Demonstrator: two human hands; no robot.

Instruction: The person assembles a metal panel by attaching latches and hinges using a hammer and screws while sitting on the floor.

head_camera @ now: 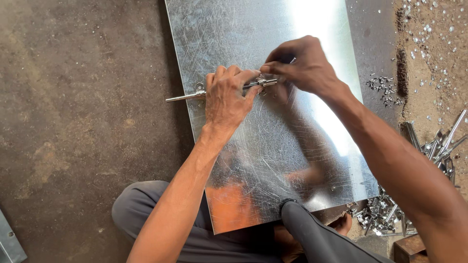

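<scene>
A shiny galvanised metal sheet [273,146] lies on the floor in front of me. A slim metal bolt rod [183,97] lies across its left edge, sticking out past it. My left hand [226,100] presses down on the rod and grips it. My right hand [302,65] pinches a small metal fitting [263,80] on the rod's right end, fingers closed around it. The two hands touch at the fingertips.
Loose small metal fasteners [385,87] lie on the floor to the right of the sheet. A pile of metal rods and fittings [441,146] sits further right, more hardware [380,214] near my foot. Bare concrete floor [78,122] spreads to the left.
</scene>
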